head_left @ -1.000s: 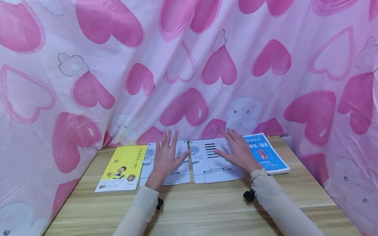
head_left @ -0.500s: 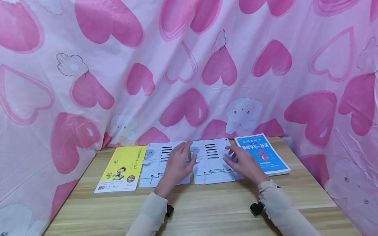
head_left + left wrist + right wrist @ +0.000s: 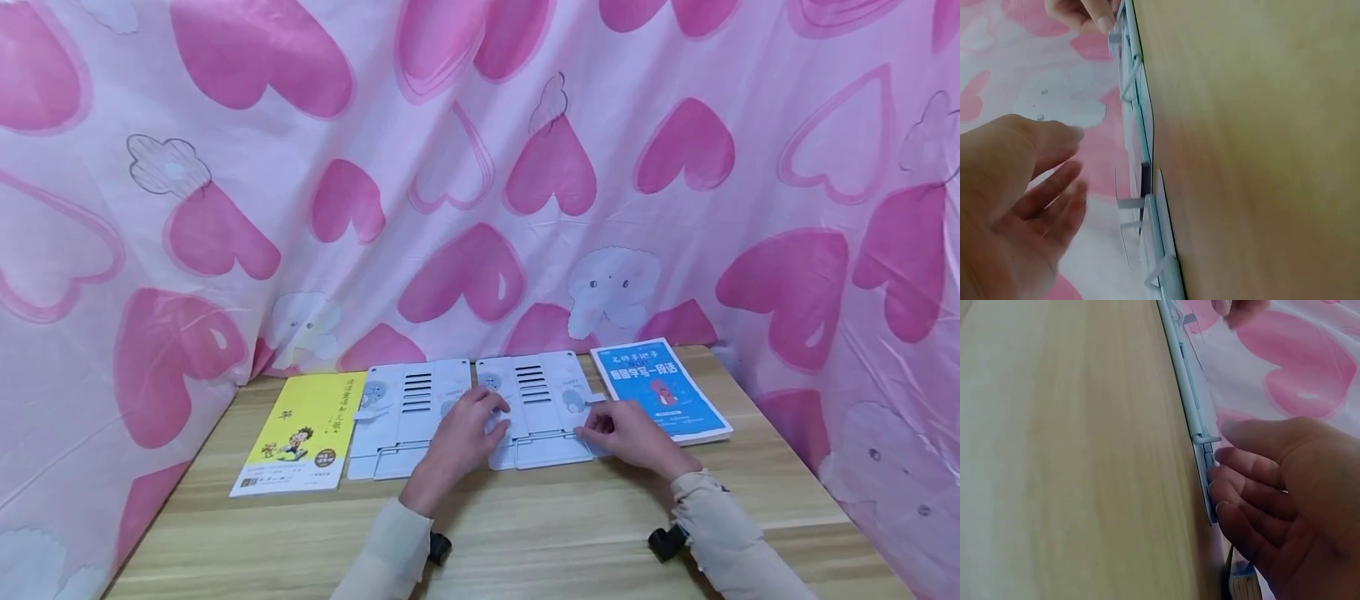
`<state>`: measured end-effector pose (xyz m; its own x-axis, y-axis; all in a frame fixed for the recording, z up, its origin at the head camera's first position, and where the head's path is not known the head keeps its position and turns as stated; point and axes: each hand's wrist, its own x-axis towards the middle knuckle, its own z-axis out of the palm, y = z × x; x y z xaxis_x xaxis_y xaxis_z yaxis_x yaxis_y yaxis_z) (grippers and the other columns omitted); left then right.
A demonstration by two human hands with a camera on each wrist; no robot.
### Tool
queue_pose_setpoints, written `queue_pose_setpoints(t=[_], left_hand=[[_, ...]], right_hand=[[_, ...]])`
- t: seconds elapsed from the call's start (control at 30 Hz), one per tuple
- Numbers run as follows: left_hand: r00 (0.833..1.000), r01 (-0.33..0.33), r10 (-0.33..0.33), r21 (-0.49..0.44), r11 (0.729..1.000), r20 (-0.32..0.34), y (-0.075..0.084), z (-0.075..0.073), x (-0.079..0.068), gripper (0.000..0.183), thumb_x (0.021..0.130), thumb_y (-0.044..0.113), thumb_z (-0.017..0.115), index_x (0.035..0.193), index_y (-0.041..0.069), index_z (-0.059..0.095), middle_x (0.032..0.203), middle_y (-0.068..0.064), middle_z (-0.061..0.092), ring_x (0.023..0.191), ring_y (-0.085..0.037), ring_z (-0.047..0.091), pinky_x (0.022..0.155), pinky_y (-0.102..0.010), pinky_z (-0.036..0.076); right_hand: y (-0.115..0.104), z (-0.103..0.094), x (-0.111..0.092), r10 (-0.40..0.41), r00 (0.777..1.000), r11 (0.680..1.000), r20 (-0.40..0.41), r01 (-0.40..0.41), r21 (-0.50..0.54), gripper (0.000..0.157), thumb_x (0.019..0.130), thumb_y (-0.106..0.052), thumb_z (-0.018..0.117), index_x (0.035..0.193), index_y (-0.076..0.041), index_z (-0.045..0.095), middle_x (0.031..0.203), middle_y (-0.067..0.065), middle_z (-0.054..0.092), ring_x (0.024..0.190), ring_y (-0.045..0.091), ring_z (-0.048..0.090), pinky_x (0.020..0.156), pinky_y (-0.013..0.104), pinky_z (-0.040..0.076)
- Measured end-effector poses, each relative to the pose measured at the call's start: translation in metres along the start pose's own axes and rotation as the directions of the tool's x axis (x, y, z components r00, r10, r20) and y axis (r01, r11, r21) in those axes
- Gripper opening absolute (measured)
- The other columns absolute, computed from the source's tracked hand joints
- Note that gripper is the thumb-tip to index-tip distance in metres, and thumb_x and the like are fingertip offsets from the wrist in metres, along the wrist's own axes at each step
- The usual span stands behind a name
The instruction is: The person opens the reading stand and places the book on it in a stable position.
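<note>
Two pale blue-white book stands lie folded flat side by side in the head view, the left stand (image 3: 393,425) and the right stand (image 3: 534,417). Each has dark slots and a wire support along its near side. My left hand (image 3: 467,433) hovers over where the two stands meet, fingers loosely bent; the left wrist view has this hand (image 3: 1029,194) apart from them, holding nothing. My right hand (image 3: 630,435) is at the right stand's near right corner. In the right wrist view its fingertips (image 3: 1219,481) lie against or just beside the stand's edge (image 3: 1188,387); contact is unclear.
A yellow book (image 3: 300,433) lies left of the stands, slightly angled. A blue book (image 3: 660,392) lies to their right, close behind my right hand. The wooden table (image 3: 540,542) backs onto a pink heart-patterned cloth (image 3: 465,275).
Both hands have come down and nearer from spread fingers above the stands, and their fingers have bent. My left hand has shifted right; my right hand has lowered to the right stand's corner.
</note>
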<state>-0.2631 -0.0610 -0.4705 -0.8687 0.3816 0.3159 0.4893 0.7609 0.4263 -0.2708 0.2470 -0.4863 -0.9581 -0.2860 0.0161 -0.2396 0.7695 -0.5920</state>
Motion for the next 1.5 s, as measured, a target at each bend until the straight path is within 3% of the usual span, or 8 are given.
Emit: queue_pose_setpoints(t=[0.13, 0.27, 0.47, 0.67, 1.13, 1.27, 1.5], left_hand=[[0.991, 0.021, -0.003, -0.131, 0.991, 0.136, 0.002, 0.004, -0.005, 0.012, 0.100, 0.019, 0.078, 0.110, 0.012, 0.080, 0.097, 0.003, 0.076, 0.083, -0.005, 0.066, 0.076, -0.019, 0.060], [0.974, 0.047, 0.007, -0.230, 0.972, 0.228, 0.000, 0.006, -0.010, 0.007, 0.099, 0.022, 0.081, 0.101, 0.016, 0.077, 0.087, 0.009, 0.074, 0.076, -0.001, 0.064, 0.071, -0.017, 0.057], [0.949, 0.132, -0.014, -0.357, 0.925, 0.315, -0.002, 0.004, -0.013, 0.031, 0.088, 0.026, 0.093, 0.111, 0.014, 0.075, 0.091, 0.007, 0.078, 0.080, -0.004, 0.069, 0.074, -0.018, 0.059], [0.944, 0.172, -0.039, -0.388, 0.905, 0.328, -0.003, 0.003, -0.014, 0.048, 0.083, 0.021, 0.097, 0.124, 0.013, 0.073, 0.097, 0.002, 0.079, 0.082, -0.005, 0.070, 0.078, -0.018, 0.059], [0.941, 0.193, -0.051, -0.410, 0.891, 0.333, 0.003, 0.008, -0.017, 0.055, 0.085, 0.012, 0.093, 0.135, 0.009, 0.068, 0.093, 0.002, 0.075, 0.079, -0.009, 0.066, 0.072, -0.018, 0.057], [0.946, 0.191, -0.060, -0.399, 0.897, 0.319, 0.006, 0.011, -0.017, 0.050, 0.087, 0.009, 0.091, 0.132, 0.006, 0.070, 0.093, 0.001, 0.072, 0.077, -0.008, 0.064, 0.069, -0.017, 0.054], [0.959, 0.145, -0.033, -0.384, 0.912, 0.283, 0.009, 0.013, -0.015, 0.030, 0.087, 0.006, 0.090, 0.112, 0.011, 0.073, 0.090, -0.001, 0.071, 0.075, -0.009, 0.062, 0.066, -0.018, 0.052]], right_hand=[[0.003, 0.000, -0.001, 0.002, 0.999, 1.000, 0.045, -0.003, 0.029, 0.008, 0.094, -0.034, 0.086, 0.092, -0.029, 0.080, 0.087, -0.010, 0.071, 0.087, 0.014, 0.062, 0.074, 0.022, 0.054], [0.003, -0.002, -0.001, 0.023, 0.997, 0.999, 0.078, -0.027, 0.046, 0.010, 0.091, -0.036, 0.089, 0.092, -0.030, 0.081, 0.088, -0.009, 0.072, 0.087, 0.016, 0.062, 0.073, 0.023, 0.054], [0.001, -0.006, -0.002, 0.022, 0.992, 0.997, 0.125, -0.031, 0.066, 0.026, 0.084, -0.043, 0.094, 0.096, -0.025, 0.080, 0.086, -0.005, 0.070, 0.086, 0.018, 0.062, 0.070, 0.024, 0.054], [0.000, -0.008, -0.002, 0.029, 0.986, 0.996, 0.163, -0.042, 0.077, 0.035, 0.080, -0.044, 0.096, 0.099, -0.021, 0.078, 0.088, -0.002, 0.068, 0.088, 0.019, 0.060, 0.071, 0.025, 0.054], [0.000, -0.007, -0.004, -0.029, 0.977, 0.997, 0.211, 0.013, 0.079, 0.031, 0.087, -0.039, 0.092, 0.100, -0.021, 0.069, 0.088, -0.001, 0.064, 0.091, 0.019, 0.060, 0.072, 0.026, 0.051], [0.001, -0.006, -0.003, -0.033, 0.977, 0.996, 0.211, 0.015, 0.085, 0.031, 0.087, -0.038, 0.092, 0.099, -0.022, 0.069, 0.087, -0.001, 0.064, 0.090, 0.018, 0.061, 0.073, 0.026, 0.052], [0.000, -0.007, -0.004, -0.039, 0.979, 0.997, 0.202, 0.024, 0.079, 0.030, 0.086, -0.038, 0.092, 0.093, -0.023, 0.067, 0.084, -0.003, 0.066, 0.089, 0.017, 0.063, 0.074, 0.027, 0.053]])
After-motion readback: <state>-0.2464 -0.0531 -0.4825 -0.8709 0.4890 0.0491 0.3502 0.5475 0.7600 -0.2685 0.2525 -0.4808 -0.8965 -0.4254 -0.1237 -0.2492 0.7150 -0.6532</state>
